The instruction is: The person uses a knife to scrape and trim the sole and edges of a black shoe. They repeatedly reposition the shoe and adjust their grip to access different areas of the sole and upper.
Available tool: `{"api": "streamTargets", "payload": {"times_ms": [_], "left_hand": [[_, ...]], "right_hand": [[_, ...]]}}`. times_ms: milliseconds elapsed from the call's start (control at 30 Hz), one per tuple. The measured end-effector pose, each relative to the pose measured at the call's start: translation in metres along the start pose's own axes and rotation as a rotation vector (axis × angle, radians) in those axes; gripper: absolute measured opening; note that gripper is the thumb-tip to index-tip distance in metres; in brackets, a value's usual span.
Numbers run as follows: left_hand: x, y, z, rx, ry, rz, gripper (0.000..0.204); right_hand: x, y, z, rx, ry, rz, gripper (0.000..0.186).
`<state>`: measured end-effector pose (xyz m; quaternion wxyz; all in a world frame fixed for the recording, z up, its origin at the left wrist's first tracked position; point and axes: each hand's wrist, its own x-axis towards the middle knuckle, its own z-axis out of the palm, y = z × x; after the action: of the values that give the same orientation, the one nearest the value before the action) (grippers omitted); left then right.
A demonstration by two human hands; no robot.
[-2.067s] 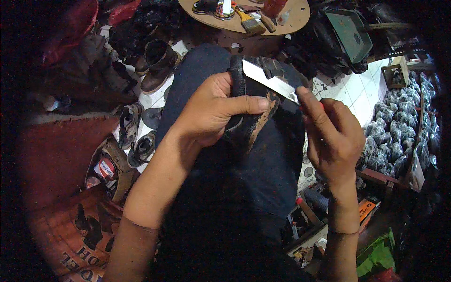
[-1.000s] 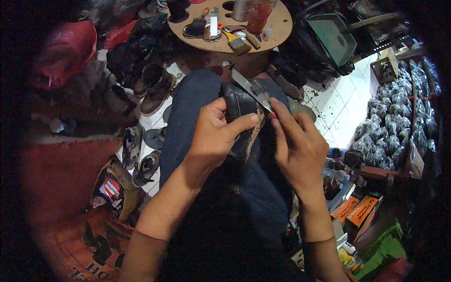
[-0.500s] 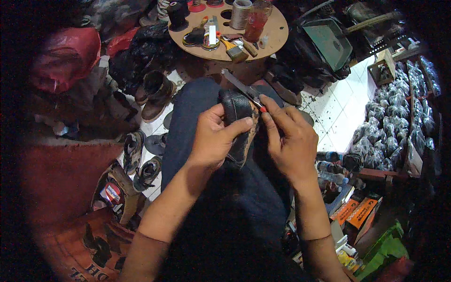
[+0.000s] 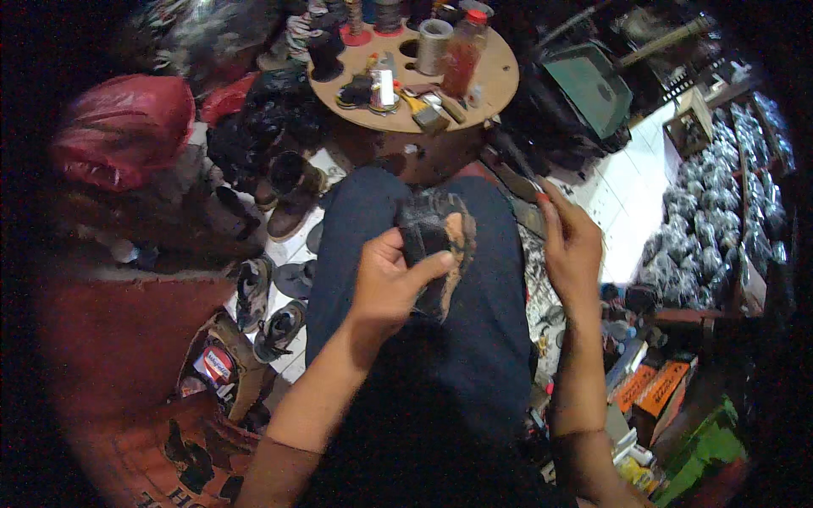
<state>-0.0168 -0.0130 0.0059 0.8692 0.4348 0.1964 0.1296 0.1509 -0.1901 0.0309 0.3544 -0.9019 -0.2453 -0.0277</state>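
Observation:
My left hand (image 4: 385, 279) is closed around a black leather shoe (image 4: 428, 222) above my lap, its thumb lying across the edge. Along the shoe's right side the pale, rough tan underside shows. Off to the right, apart from the shoe, my right hand (image 4: 577, 245) is closed on a knife (image 4: 518, 161) with a bit of red at its grip. The long blade points up and to the left, somewhat smeared by motion. Most of the knife's handle is hidden in the fingers.
A round wooden table (image 4: 398, 118) ahead carries thread spools, a brush (image 4: 428, 113) and a bottle of reddish liquid (image 4: 464, 63). Several shoes (image 4: 279, 326) lie on the floor at left. A green dustpan (image 4: 589, 89) and bagged goods (image 4: 694, 212) are at right.
My right hand has drawn the knife away from the shoe, out to the right. The left hand still grips the shoe, which sits a little lower in view as the whole picture has shifted.

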Motion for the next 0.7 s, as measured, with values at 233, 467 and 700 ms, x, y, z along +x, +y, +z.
{"api": "streamTargets", "payload": {"times_ms": [233,467,700], "left_hand": [[0.012,0.018,-0.008,-0.316,-0.102,-0.106,0.025],[0.001,0.030,0.010,-0.130,0.011,-0.041,0.023],[-0.033,0.007,0.037,0.220,0.212,0.314,0.018]], "right_hand": [[-0.034,0.039,-0.044,0.298,0.100,0.126,0.036],[-0.052,0.021,-0.023,0.555,0.099,0.299,0.044],[-0.071,0.013,-0.016,0.716,0.091,0.339,0.044]]}}
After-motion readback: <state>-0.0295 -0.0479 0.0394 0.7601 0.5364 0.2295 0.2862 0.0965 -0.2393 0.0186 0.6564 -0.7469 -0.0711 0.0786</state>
